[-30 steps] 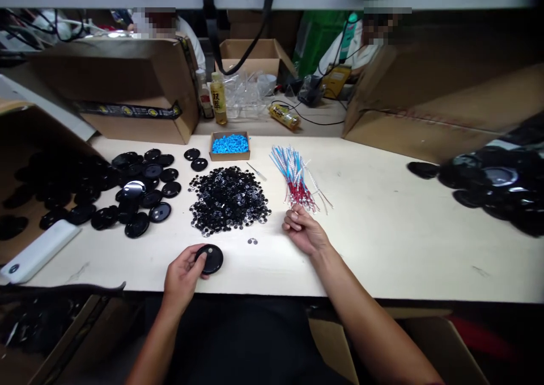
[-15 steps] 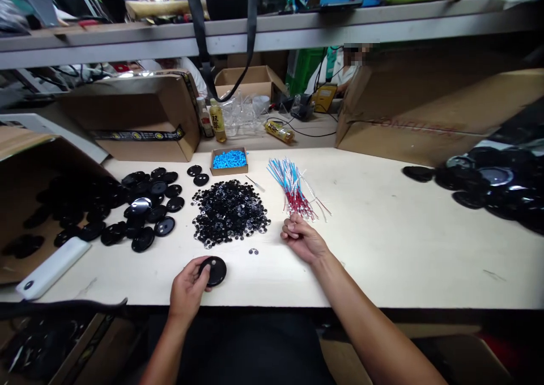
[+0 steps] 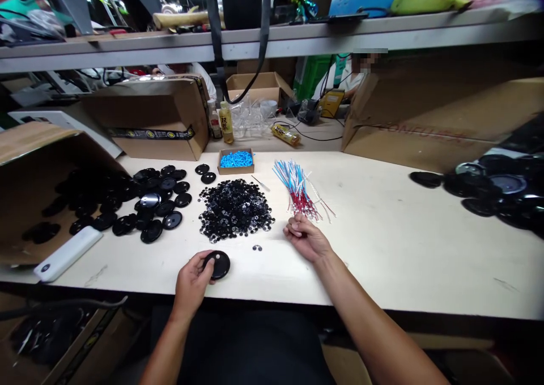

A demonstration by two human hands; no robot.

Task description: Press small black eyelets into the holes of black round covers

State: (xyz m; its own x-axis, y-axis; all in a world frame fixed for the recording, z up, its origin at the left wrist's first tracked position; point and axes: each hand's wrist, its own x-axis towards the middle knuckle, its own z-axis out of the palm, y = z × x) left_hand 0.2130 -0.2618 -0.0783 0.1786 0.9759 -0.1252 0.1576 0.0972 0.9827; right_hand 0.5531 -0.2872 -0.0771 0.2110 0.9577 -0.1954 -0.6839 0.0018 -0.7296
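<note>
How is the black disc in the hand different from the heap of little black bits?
The disc is one big round piece; the heap is many tiny ones. The left hand holds the disc; the heap lies untouched farther back. Both are black and shiny.

Both arms come in from the bottom edge, bare all the way up, no sleeves showing anywhere. The left hand (image 3: 193, 283) and right hand (image 3: 306, 239) are bare too: no gloves, no rings, no watch or wristband that I can spot. The right forearm looks long and fairly thick as it runs to the lower right corner, the left one is shorter in view. Between them there's dark, almost black clothing across the lap, plain, no print visible.
</note>
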